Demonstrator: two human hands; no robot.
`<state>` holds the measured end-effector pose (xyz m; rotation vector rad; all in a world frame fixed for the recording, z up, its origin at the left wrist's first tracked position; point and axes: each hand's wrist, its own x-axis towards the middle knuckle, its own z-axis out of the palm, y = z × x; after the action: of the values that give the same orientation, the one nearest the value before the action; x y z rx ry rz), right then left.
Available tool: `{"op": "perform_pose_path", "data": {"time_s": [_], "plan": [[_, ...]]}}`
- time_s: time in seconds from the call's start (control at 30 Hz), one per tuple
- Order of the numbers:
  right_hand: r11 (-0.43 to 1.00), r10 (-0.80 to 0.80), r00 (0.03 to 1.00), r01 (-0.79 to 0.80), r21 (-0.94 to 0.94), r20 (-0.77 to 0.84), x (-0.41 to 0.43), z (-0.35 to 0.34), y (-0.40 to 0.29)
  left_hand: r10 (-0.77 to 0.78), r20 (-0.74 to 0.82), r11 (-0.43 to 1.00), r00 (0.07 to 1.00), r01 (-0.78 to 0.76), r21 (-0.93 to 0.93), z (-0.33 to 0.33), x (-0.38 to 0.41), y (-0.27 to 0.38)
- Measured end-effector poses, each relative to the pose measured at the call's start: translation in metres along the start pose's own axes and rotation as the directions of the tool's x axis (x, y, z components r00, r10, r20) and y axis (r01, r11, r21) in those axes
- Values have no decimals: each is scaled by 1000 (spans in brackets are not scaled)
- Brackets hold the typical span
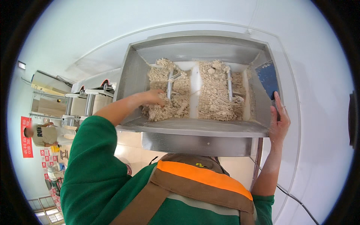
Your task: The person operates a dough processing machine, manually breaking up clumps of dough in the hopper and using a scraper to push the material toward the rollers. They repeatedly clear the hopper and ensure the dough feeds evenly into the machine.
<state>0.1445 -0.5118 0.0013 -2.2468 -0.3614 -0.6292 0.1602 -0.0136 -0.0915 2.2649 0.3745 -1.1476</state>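
In front of me is a stainless-steel trough (197,45) with sloping walls, holding crumbly, beige dough-like flakes (215,92). My left hand (154,97) reaches over the left wall into the flakes. Its fingers are blurred and partly hidden, so what they hold is unclear. Two metal bars, a left bar (170,84) and a right bar (230,84), show among the flakes. My right hand (279,119) grips the trough's right rim, thumb and forefinger apart. Beside that forefinger, a flour-dusted blue panel (267,78) lies against the right wall.
Left of the trough stands a roller machine (90,104) carrying pale sheets. Farther off, a person (46,135) stands near a red banner (26,137) bearing writing. A white wall (312,84) rises close on the right, and a black cable (295,197) runs low there.
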Motion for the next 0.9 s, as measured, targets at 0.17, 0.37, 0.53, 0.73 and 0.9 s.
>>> {"op": "perform_pose_path", "data": {"time_s": [0.17,0.37,0.53,0.73,0.9], "plan": [[995,102,994,-102,9,32,0,-4,-7,287,106,843,952,-198,-500,-10,-18,75],[998,64,997,-63,-13,51,1,-6,-5,574,180,613,799,-273,-741,8,-38,236],[999,40,999,-39,-17,30,0,-5,-6,495,-83,744,865,-471,-475,-23,-40,200],[1000,-16,1000,16,0,5,0,-3,-4,170,-51,965,984,-177,-195,-57,-68,33],[997,35,997,-30,-65,64,0,-5,-6,63,6,984,998,-63,169,-24,-71,-8]]}}
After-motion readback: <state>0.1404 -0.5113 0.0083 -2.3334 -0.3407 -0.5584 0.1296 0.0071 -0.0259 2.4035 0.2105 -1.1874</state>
